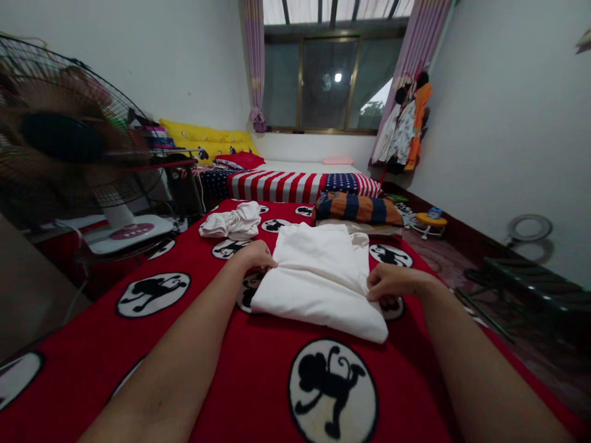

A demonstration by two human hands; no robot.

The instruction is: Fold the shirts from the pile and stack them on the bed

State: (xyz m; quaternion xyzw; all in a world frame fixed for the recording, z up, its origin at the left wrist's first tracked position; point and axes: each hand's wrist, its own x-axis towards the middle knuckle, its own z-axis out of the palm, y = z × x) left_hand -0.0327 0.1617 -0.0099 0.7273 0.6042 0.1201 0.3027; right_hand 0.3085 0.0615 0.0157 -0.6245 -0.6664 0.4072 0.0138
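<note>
A white garment (318, 277), partly folded, lies on the red blanket (258, 381) with monkey prints. Its near part is doubled over in a thick band. My left hand (258, 255) pinches its left edge where the fold ends. On the opposite edge, my right hand (385, 282) has thumb and fingers closed on the cloth at the same fold. Beyond the left hand rests a crumpled white cloth (233, 221). Folded clothes, with an orange and navy striped one (357, 209) on top, lie behind the garment to the right.
An electric fan (60, 135) stands close on the left, its blades blurred. A second bed with a stars-and-stripes cover (277, 184) is at the back under the window. On the right are a dark green slatted bench (535, 283), a small yellow stool (430, 220) and hanging clothes (401, 132).
</note>
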